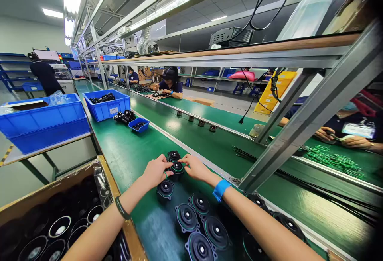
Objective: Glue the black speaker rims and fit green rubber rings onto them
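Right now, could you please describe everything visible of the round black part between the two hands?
The round black part stands on the glossy green work surface, its top facing up. It looks like moulded plastic, with concentric steps, a small pale centre and a thin green ring near its edge. The left hand and right hand appear to touch its rim, partly hiding it.

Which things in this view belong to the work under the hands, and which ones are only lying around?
Seemingly part of the job:
black flanged housing with green ring, between left hand and right hand
similar flanged housings on the green bench

Probably just lying about:
blue-capped bottle on the shelf
vented black box beside it
pink bag in the background
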{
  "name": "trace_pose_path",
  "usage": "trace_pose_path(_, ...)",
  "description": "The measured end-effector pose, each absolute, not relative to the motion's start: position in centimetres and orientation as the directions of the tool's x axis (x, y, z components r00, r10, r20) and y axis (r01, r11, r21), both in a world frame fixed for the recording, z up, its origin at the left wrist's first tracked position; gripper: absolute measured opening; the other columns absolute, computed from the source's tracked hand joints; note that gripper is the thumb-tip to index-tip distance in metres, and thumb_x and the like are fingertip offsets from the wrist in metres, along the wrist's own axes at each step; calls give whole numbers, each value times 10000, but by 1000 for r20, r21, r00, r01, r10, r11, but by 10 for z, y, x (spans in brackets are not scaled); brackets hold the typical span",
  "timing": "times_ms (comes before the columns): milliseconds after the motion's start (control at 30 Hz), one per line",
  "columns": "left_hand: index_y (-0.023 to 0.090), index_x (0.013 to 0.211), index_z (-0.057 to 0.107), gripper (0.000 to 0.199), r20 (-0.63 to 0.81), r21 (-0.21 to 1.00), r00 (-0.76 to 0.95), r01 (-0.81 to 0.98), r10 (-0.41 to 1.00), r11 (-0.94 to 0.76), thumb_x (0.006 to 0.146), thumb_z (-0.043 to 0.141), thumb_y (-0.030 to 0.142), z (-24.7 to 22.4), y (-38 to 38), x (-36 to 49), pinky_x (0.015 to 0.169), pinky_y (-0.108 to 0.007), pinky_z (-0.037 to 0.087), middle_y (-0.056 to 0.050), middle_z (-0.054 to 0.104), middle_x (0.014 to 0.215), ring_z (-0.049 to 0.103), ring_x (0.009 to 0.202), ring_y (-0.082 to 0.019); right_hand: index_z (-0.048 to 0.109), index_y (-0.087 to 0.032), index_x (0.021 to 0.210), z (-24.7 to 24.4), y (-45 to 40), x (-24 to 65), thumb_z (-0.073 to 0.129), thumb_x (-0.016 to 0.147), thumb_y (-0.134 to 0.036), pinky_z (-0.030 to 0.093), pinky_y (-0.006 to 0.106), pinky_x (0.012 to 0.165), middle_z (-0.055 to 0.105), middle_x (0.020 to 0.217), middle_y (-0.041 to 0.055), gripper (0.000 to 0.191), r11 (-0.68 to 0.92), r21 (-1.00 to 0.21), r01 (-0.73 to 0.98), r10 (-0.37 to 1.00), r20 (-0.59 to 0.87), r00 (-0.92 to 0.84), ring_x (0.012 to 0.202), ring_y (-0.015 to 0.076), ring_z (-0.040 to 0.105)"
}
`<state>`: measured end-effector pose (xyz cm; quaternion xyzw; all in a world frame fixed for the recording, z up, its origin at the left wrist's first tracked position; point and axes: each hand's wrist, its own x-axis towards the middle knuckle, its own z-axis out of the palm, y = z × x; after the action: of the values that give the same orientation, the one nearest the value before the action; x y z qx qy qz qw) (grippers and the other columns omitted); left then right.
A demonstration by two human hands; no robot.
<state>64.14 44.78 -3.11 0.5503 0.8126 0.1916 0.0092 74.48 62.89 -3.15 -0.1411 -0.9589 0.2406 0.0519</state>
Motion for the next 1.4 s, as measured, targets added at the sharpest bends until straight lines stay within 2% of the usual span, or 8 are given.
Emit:
trace_pose_path(167,282,1217,648,344,149,175,-393,914,907,367,880,672,348,-28,452,644,751,-314,540,-51,576,1086,679,842,-212,646,-161,1156,-35,629,749,648,873,-168,505,398,901,653,1092,62,283,825,-515,233,282,18,-959,975,189,627)
trace_pose_path(333,269,1176,664,320,132,95,-388,921,912,378,899,632,424,-30,453,643,739,-317,545,-58,569,1089,686,855,-223,670,-204,1217,-33,626,751,623,808,-106,501,308,866,650,1087,85,424,822,-523,223,282,33,-959,943,179,632)
trace_pose_path(533,213,1115,668,286,113,9,-333,943,936,334,915,608,410,-27,454,643,711,-318,543,-78,574,1108,697,819,-228,744,-185,1096,-28,618,760,671,839,-288,458,346,879,651,1055,114,287,899,-383,211,258,75,-963,1005,256,603)
trace_pose_path(700,167,1060,667,282,75,-36,-252,966,965,255,903,636,400,-21,459,637,722,-328,548,-98,591,1138,692,835,-221,739,-191,1068,-27,610,762,691,854,-344,458,305,841,653,1091,106,267,943,-253,217,242,74,-967,1025,239,604)
trace_pose_path(833,139,964,658,238,22,-39,-222,974,975,223,923,625,371,-17,463,636,767,-353,560,-70,647,1096,661,851,-176,730,-147,957,-24,601,763,668,884,-341,479,331,814,681,988,115,216,953,-129,275,284,59,-957,961,231,633)
trace_pose_path(1033,137,958,645,179,13,-30,-246,969,969,246,941,606,310,-21,468,643,793,-364,564,-49,670,1009,655,869,-170,666,-134,848,-21,584,764,608,935,-279,505,373,870,684,907,50,179,961,17,275,274,53,-960,908,172,642)
trace_pose_path(1233,133,958,643,165,22,11,-236,972,971,236,946,597,291,-32,470,648,806,-378,560,-43,671,980,655,868,-173,658,-134,886,-26,575,762,596,944,-258,521,384,878,681,932,42,150,968,85,238,233,67,-970,919,170,649)
trace_pose_path(1400,135,931,646,172,36,121,-217,970,976,211,942,602,300,-34,472,648,828,-389,551,-38,674,955,654,873,-175,660,-128,906,-36,567,760,607,940,-243,526,392,892,685,947,46,132,982,92,166,153,127,-980,926,171,656)
